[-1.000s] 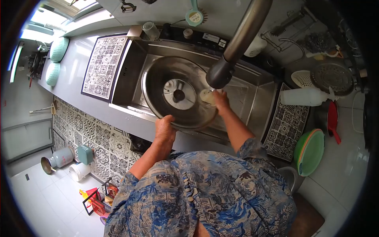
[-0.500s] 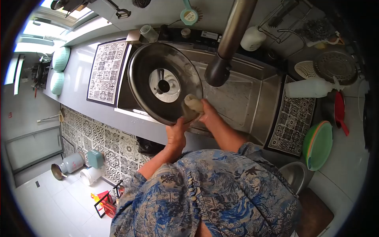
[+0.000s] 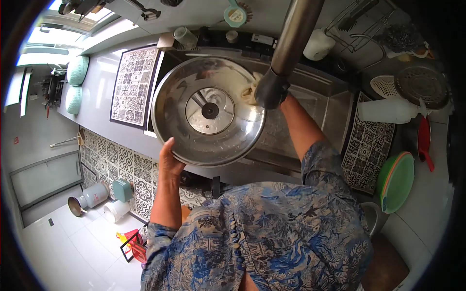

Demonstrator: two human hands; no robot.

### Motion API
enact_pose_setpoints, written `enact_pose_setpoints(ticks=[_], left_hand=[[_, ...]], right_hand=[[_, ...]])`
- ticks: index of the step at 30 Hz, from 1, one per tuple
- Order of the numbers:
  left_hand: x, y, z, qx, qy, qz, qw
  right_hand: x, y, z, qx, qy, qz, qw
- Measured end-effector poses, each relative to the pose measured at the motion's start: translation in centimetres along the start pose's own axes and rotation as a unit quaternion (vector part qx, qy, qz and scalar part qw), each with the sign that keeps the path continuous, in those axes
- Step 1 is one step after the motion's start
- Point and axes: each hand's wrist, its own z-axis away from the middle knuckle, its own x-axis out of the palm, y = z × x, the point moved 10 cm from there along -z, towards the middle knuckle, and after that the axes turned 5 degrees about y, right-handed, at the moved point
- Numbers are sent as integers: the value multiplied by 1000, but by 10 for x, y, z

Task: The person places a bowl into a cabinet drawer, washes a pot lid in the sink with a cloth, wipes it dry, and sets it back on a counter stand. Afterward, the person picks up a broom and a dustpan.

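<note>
A large round steel wok lid [image 3: 170, 92] with a glass centre and a dark knob mount is tilted over the sink [image 3: 310, 126]. My left hand [image 3: 170, 160] grips its lower left rim, the thumb on the upper face. At the lid's right side a pale, crumpled cloth [image 3: 249, 94] lies against the inner surface. My right hand [image 3: 284, 99] is at that cloth, its fingers mostly hidden behind the black end of the thick metal faucet [image 3: 291, 48].
Patterned mats lie left [image 3: 135, 87] and right [image 3: 369, 145] of the sink. A clear spray bottle [image 3: 386, 110], a perforated steamer plate [image 3: 421, 87] and green basins [image 3: 398, 182] are to the right. Two mint baskets [image 3: 76, 71] stand on the left counter.
The lid has turned to face me more and looks brighter. My left hand has shifted left along the rim. My right hand and the cloth have moved up to the lid's right side.
</note>
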Motion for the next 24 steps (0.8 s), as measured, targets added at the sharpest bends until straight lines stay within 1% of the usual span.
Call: enact_pose_setpoints(ticks=[2,3,4,5,6,8,9,10,11,12,14,15,17,18,19,20,22,23,24], left_hand=[[-35,-9,-13,-55,31,-106,992],[-24,-9,-12,-52,33,-107,992],[-19,-14,-13,-51,31,-106,993],[-14,-15,-12,-27,25,-111,993],[-11,-16,-8,-3,24,-115,993],[-8,-29,-2,14,37,-105,994],[-9,-35,0,26,40,-91,995],[-8,-40,-1,38,39,-76,996],[-14,-49,-3,32,57,-56,996],[-8,-56,2,29,57,-56,996],[-5,-59,10,66,104,-59,991],[-5,-61,13,76,106,-68,989],[-8,-67,10,83,121,-66,987],[-11,-72,6,88,135,-65,985],[-10,-74,2,109,138,-80,981],[-5,-82,-2,106,135,-79,982],[7,-78,-1,171,126,-134,968],[5,-82,-4,147,132,-153,968],[4,-79,-5,153,131,-153,968]], right_hand=[[-16,10,-11,22,-9,32,999],[-22,15,-18,27,-13,44,999],[-35,7,-26,-53,41,146,987],[-41,-6,-25,-130,94,244,956],[-42,0,-22,-125,93,243,957],[-72,18,-13,-30,217,206,954],[-64,19,-5,-30,220,206,953],[-66,12,9,-35,287,318,903],[-65,4,25,-38,348,424,835],[-66,16,33,-36,351,425,834],[-84,51,45,-41,408,366,835],[-92,71,52,-41,434,336,835],[-76,107,70,3,437,181,881],[-52,131,80,49,408,54,910],[-35,164,84,85,387,-34,918],[-15,195,86,120,361,-120,917],[57,189,102,100,318,-219,917],[64,184,101,100,315,-218,918],[67,185,100,115,333,-250,902]])
